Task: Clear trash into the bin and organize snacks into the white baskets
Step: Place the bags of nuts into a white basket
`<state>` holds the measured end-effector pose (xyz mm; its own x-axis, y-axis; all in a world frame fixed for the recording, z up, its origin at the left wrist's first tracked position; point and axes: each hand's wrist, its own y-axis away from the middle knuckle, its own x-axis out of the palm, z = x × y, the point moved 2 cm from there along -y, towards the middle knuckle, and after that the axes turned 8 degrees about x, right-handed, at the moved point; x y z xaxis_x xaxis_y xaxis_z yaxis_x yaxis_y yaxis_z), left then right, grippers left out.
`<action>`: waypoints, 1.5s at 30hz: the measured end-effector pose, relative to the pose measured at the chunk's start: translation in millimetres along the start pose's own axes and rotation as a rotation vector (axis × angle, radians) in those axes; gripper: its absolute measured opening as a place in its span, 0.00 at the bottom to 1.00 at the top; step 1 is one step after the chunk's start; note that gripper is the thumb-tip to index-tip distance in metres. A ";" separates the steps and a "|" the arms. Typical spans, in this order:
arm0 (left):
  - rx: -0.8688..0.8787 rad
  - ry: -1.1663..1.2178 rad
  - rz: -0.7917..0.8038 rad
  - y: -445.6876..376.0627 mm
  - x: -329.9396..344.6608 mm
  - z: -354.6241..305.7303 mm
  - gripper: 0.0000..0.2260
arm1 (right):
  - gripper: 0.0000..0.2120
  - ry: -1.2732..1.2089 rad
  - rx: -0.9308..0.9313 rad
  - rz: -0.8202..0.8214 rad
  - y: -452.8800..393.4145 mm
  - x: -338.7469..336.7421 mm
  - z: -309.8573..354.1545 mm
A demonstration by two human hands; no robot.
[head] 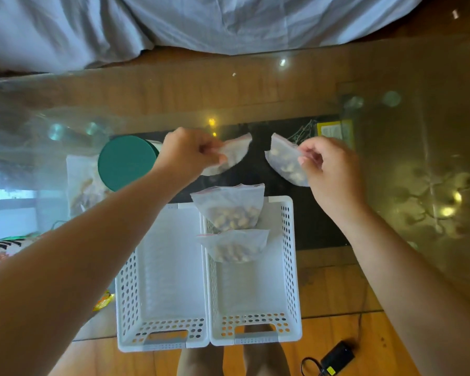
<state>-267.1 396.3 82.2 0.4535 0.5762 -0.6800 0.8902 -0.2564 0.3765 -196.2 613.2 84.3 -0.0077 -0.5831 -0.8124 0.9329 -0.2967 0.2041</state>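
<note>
Two white perforated baskets stand side by side on the glass table: the left basket (162, 270) holds nothing, the right basket (289, 267) holds two clear bags of nuts, one (229, 210) leaning at its far end and another (235, 245) just in front of it. My left hand (187, 153) pinches a third clear bag of nuts (229, 156) above the table beyond the baskets. My right hand (331, 169) pinches a fourth bag of nuts (284, 161) at the same height. The two held bags are apart.
A round teal lid or tin (126, 162) sits left of my left hand, with a clear packet (83, 183) beside it. Colourful wrappers (3, 246) lie at the left edge and a yellow one (103, 301) by the left basket. A black adapter (337, 358) lies on the floor.
</note>
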 end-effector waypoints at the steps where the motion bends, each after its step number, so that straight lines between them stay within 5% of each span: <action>1: -0.051 0.007 -0.043 -3.0 3.2 5.0 0.10 | 0.07 0.032 0.039 0.021 -4.8 7.6 -5.7; 4: -0.159 0.055 -0.128 -4.9 15.5 10.6 0.09 | 0.09 0.068 0.116 -0.010 -11.0 22.0 -18.1; 9: -0.018 -0.008 0.059 -3.2 28.9 -0.7 0.09 | 0.09 0.018 -0.032 0.151 -5.0 27.6 -19.9; 14: -0.081 0.025 -0.216 -11.4 9.3 4.3 0.10 | 0.11 -0.042 0.153 -0.071 -13.9 9.0 -32.1; 19: 0.089 0.054 -0.154 -4.3 7.9 -6.6 0.10 | 0.09 -0.161 0.032 -0.100 -6.9 -3.1 -15.8; 24: -0.001 -0.048 -0.048 -6.6 10.3 5.2 0.18 | 0.10 -0.058 0.148 -0.017 -16.6 4.0 -23.5; 32: -0.046 -0.039 -0.118 -0.8 13.2 4.0 0.13 | 0.12 -0.028 0.105 -0.114 -15.9 0.3 -20.6; 35: -0.079 -0.024 -0.097 0.6 11.7 6.1 0.12 | 0.07 0.033 0.170 -0.006 -12.3 7.0 -26.8; 45: 0.135 0.056 -0.331 46.1 -30.2 -25.4 0.12 | 0.10 -0.104 0.199 -0.046 19.4 -13.9 -19.8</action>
<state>-240.9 386.8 136.0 0.1398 0.6855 -0.7145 0.9877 -0.1471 0.0521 -170.9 630.5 88.7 -0.0951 -0.6369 -0.7650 0.8411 -0.4625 0.2805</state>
